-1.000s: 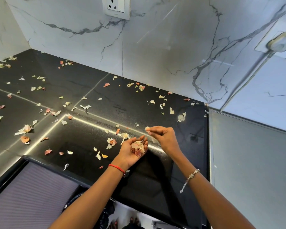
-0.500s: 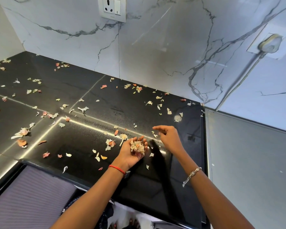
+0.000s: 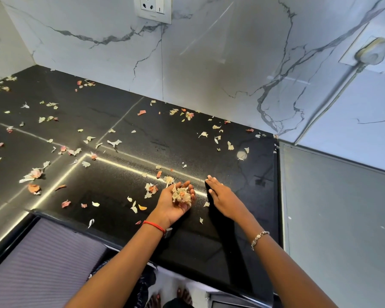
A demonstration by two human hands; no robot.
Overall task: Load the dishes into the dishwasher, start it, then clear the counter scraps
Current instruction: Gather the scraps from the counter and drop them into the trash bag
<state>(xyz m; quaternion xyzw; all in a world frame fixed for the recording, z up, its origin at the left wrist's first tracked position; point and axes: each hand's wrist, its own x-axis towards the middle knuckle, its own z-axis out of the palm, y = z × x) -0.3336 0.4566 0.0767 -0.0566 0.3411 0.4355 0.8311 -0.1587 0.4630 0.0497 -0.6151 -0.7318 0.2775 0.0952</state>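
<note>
- No word, label, brand or number can be read anywhere.
- The white rectangular plastic wall socket plate [image 3: 152, 7], far beyond the left hand [image 3: 168, 204], carries no legible marking.

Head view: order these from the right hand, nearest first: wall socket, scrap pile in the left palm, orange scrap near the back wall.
1. Scrap pile, cupped in the left hand, beside the right hand.
2. Orange scrap, back-left on the counter.
3. Wall socket, high above the counter.
</note>
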